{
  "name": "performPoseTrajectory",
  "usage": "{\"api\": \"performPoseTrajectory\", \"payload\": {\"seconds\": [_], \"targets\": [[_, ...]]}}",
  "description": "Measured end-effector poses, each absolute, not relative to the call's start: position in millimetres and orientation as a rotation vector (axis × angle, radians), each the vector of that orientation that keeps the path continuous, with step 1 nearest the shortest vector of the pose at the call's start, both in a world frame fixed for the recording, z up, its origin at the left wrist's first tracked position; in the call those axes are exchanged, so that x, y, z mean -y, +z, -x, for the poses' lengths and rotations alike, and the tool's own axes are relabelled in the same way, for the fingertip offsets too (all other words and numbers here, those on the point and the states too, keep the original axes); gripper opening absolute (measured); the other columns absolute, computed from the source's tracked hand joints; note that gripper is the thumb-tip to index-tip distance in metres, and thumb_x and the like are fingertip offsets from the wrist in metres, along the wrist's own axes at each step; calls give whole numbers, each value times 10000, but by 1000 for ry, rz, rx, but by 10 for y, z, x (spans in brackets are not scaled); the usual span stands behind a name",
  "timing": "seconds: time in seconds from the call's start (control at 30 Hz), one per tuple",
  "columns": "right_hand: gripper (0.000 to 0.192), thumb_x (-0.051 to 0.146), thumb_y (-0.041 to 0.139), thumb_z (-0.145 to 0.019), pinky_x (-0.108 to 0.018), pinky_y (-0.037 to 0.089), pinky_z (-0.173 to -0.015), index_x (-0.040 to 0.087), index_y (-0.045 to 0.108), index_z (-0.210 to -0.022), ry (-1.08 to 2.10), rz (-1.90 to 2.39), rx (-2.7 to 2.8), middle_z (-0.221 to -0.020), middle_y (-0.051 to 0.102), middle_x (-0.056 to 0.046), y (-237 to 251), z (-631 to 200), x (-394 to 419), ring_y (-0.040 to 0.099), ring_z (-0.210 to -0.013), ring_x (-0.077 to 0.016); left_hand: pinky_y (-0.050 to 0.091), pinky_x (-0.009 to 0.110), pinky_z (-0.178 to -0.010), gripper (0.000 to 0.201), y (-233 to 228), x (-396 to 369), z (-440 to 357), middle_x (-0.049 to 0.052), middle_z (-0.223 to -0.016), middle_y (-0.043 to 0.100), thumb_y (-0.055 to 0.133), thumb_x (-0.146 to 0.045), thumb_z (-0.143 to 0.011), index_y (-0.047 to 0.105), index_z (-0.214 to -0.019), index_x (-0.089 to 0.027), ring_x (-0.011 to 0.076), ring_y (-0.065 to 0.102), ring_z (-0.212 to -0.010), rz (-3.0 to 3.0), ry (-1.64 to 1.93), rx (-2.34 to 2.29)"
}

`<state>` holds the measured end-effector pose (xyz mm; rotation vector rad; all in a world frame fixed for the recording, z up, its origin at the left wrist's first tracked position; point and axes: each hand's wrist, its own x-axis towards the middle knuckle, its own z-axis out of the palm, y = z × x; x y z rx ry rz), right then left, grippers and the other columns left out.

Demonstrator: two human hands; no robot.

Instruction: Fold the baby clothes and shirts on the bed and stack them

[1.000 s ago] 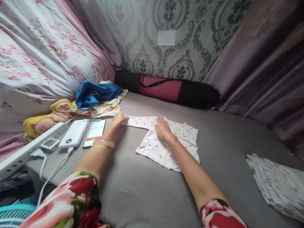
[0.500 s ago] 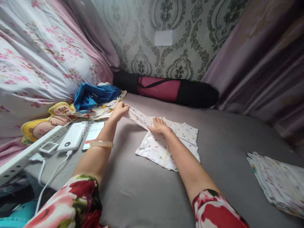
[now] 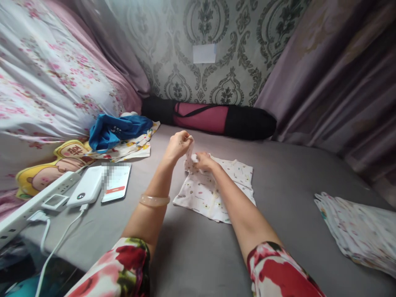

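A small white baby shirt (image 3: 201, 194) with a tiny coloured print lies on the grey sheet in front of me, its far right part folded over. My left hand (image 3: 181, 144) is closed in a pinch on the end of one sleeve and holds it up off the sheet. Close beside it, my right hand (image 3: 204, 161) has its fingers bent on the cloth where that sleeve joins the body. The sleeve's fabric bunches between the two hands, and the right fingertips are partly hidden in it.
On the left are a phone (image 3: 119, 181), a white power bank (image 3: 85, 185), a power strip (image 3: 37, 202) and blue clothing (image 3: 116, 128). Folded clothes (image 3: 355, 227) lie at the right. A black and maroon long bag (image 3: 201, 117) rests along the wall.
My left hand has brought the sleeve end right and inward, so the stretched sleeve is now folded up. My right hand has gone from lying flat to curled fingers at the sleeve's base.
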<state>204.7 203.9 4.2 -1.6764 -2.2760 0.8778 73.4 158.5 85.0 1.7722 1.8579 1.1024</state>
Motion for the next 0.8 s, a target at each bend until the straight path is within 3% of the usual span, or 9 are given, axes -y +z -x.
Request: {"api": "performPoseTrajectory", "payload": {"seconds": [0.1, 0.2, 0.3, 0.4, 0.5, 0.57, 0.67, 0.8], "targets": [[504, 203, 474, -867, -372, 401, -1067, 182, 537, -1366, 895, 1663, 2109, -1386, 559, -118, 19, -2265, -1950, 516, -1281, -248, 433, 279, -672, 128, 769, -1648, -943, 57, -759, 669, 538, -233, -835, 638, -790, -167, 191, 605, -747, -1782, 1098, -1887], [412, 303, 332, -988, -369, 515, -927, 148, 551, -1300, 1215, 1606, 1677, -1223, 655, -145, 8, -2567, -1835, 658, -1075, -216, 456, 299, -739, 136, 662, -1704, -1168, 71, -793, 691, 546, -244, -849, 649, -808, -165, 204, 627, -801, -1799, 1145, -1792], [537, 511, 241, -1011, -409, 558, -823, 115, 554, -1194, 1589, 1436, 1120, -1073, 698, -172, -13, -2856, -1760, 706, -927, -239, 483, 287, -794, 229, 482, -1767, -1331, 97, -929, 719, 588, -338, -859, 665, -965, -150, 204, 653, -890, -1796, 1154, -1385], [673, 611, 116, -982, -471, 560, -783, 120, 552, -1131, 1658, 1422, 932, -958, 718, -178, -67, -3021, -1740, 709, -903, -291, 499, 282, -847, 382, 232, -1868, -1315, 128, -1140, 695, 529, -427, -905, 619, -1159, -156, 206, 648, -1037, -1664, 1145, -1155], [489, 541, 330, -981, -459, 565, -784, 133, 569, -1104, 1583, 1423, 904, -898, 727, -156, -134, -3043, -1730, 710, -886, -290, 507, 305, -866, 371, 16, -1971, -1130, 134, -1137, 699, 426, -383, -944, 608, -1170, -152, 205, 653, -1048, -1538, 1188, -1363], [307, 338, 530, -915, -413, 570, -789, 135, 568, -1143, 1502, 1426, 902, -896, 730, -124, -164, -3022, -1722, 712, -854, -256, 512, 322, -865, 338, -67, -2003, -989, 135, -1080, 714, 438, -286, -909, 609, -1160, -138, 209, 668, -998, -1518, 1183, -1531], [478, 80, 548, -758, -351, 567, -798, 122, 549, -1234, 1377, 1481, 956, -946, 729, -91, -183, -3020, -1733, 710, -838, -214, 508, 329, -888, 409, -129, -1983, -873, 134, -1068, 717, 452, -130, -795, 613, -1171, -128, 215, 669, -990, -1599, 1056, -1633], [582, 96, 458, -758, -339, 558, -822, 103, 511, -1338, 1151, 1599, 1158, -1081, 717, -113, -207, -3099, -1785, 704, -904, -215, 471, 323, -974, 619, -195, -1911, -923, 137, -1260, 651, 462, -47, -681, 569, -1283, -147, 237, 609, -1159, -1792, 719, -1611]]}}
